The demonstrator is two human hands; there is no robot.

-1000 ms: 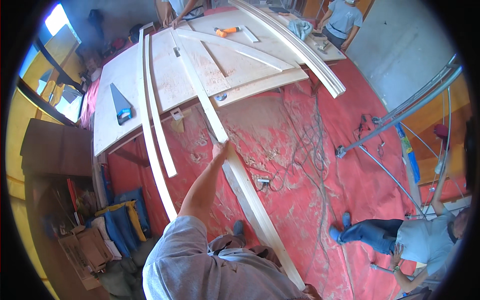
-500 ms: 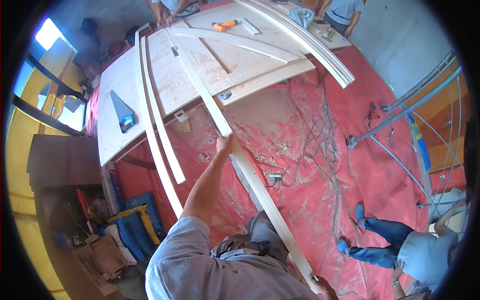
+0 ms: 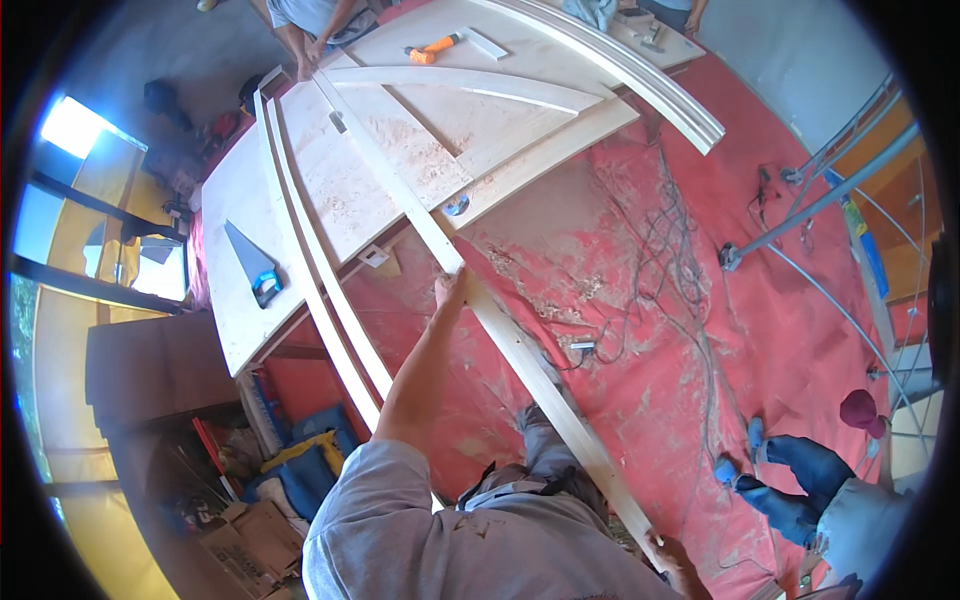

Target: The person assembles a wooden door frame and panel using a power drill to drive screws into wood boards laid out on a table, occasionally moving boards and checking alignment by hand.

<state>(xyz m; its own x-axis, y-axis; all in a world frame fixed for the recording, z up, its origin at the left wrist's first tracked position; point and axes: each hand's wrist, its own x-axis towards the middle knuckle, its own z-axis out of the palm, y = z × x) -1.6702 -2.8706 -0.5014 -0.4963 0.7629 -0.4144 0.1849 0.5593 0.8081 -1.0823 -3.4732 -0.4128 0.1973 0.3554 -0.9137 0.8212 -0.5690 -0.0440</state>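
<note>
A long, pale wooden board (image 3: 540, 385) runs from the far side of the worktable back past my body on the right. My left hand (image 3: 452, 287) is closed around it about midway, just off the table's near edge. Low in the view, my right hand (image 3: 680, 567) grips the board close to its near end; part of that hand is hidden beneath the wood. At the far end, another person's hands (image 3: 308, 62) are at the board's tip. To the left, two narrow strips (image 3: 318, 275) lie across the table and stick out over its edge.
The worktable (image 3: 225, 300) carries a handsaw (image 3: 255, 265), an orange drill (image 3: 432, 50), a curved wooden piece (image 3: 480, 82) and shavings. Long mouldings (image 3: 650, 80) overhang its right end. Cables (image 3: 690, 290) lie on the red floor sheet (image 3: 640, 420). A person (image 3: 800, 490) is at right.
My view has shifted, so the table and floor appear displaced. Both hands keep their hold on the board. The person at right has changed arm position, and a dark red cap now shows there.
</note>
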